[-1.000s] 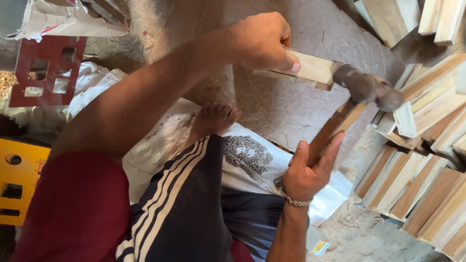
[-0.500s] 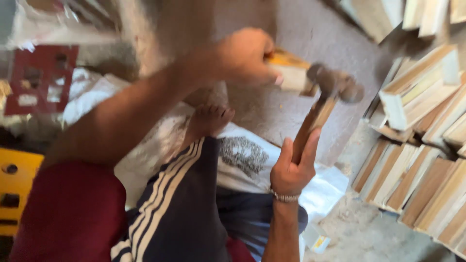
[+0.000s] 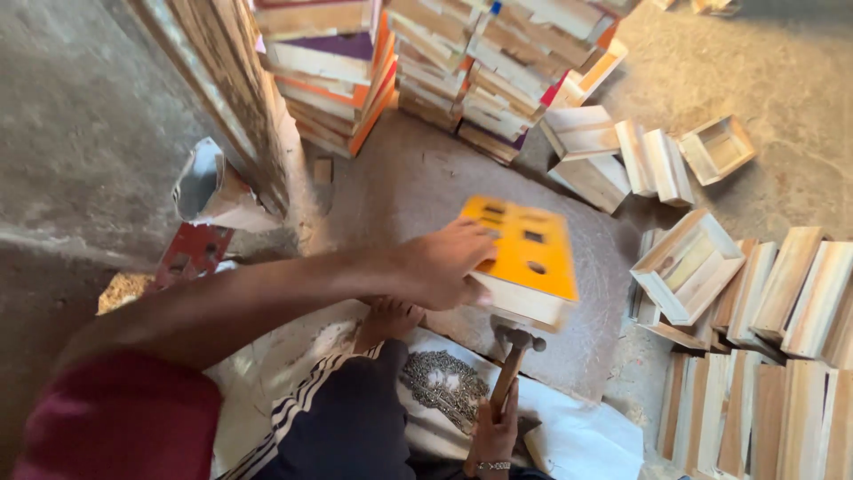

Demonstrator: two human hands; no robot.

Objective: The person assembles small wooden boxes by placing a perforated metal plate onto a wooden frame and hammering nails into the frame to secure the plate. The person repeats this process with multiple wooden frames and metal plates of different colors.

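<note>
Since half a second ago our view has swung wide over the workshop floor, and the wooden box (image 3: 524,267) in our left hand now shows its orange-yellow top panel with small cut-outs, where only a pale edge showed before. Our hammer (image 3: 514,356) has dropped from its raised spot beside the box to just under the near edge, head up and close against the pale side wall.

Our left hand (image 3: 444,262) is spread flat over the near-left corner of the box, palm pressing down and fingers on the painted face, which pins it against the grey stone slab (image 3: 418,196) so it cannot skid under a blow. Our right hand (image 3: 493,436) is clenched round the lower end of the wooden handle, a bracelet at the wrist; gripping low gives the head more swing.

A heap of small dark nails (image 3: 444,382) lies on the white cloth (image 3: 577,436) by our knee, within easy reach of either hand. Our bare foot (image 3: 386,320) rests at the slab's edge. To the right, unpainted wooden boxes (image 3: 764,356) stand on edge in rows, and behind the slab, stacks of finished boxes (image 3: 426,62) rise well clear of the hammer
</note>
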